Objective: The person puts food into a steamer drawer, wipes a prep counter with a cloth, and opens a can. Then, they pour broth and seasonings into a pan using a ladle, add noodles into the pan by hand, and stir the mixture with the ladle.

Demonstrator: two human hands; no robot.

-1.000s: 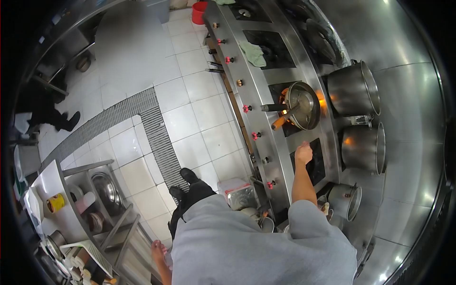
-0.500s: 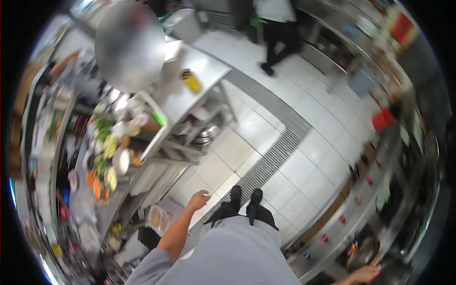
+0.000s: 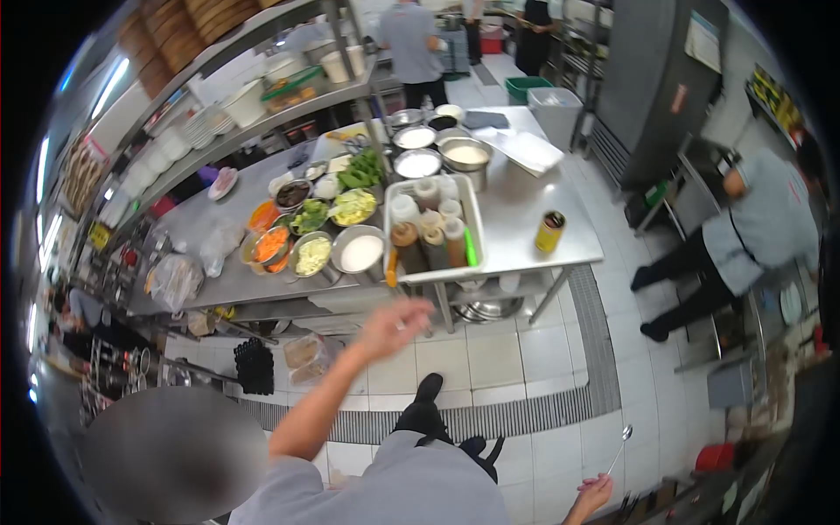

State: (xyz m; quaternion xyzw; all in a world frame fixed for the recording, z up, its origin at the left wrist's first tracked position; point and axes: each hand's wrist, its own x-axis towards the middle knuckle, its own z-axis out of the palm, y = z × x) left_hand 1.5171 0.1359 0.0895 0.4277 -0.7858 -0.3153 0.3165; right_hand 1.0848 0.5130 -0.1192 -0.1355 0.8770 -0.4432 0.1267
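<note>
My left hand (image 3: 395,329) reaches out in front of the steel table (image 3: 516,249), fingers apart and nothing in them. Just beyond it, a white tray (image 3: 475,199) on the table's front edge holds several squeeze bottles (image 3: 431,236). A bowl of white powder or grains (image 3: 360,253) stands left of the tray, beside a bowl of shredded pale vegetable (image 3: 312,256). At the lower right, my right hand (image 3: 595,492) is closed on the handle of a small metal spoon (image 3: 626,433), its bowl pointing up and away over the floor.
A yellow can (image 3: 550,232) stands on the table's right part. A person in grey (image 3: 759,223) bends at the right; another person (image 3: 409,44) stands behind the table. A blurred round shape (image 3: 175,455) covers the lower left. A red bucket (image 3: 715,457) is at the lower right.
The view has turned from the stoves to the prep table. My left hand has come forward to the table's front edge. My right hand has left the stove, with the spoon now clearly visible in it.
</note>
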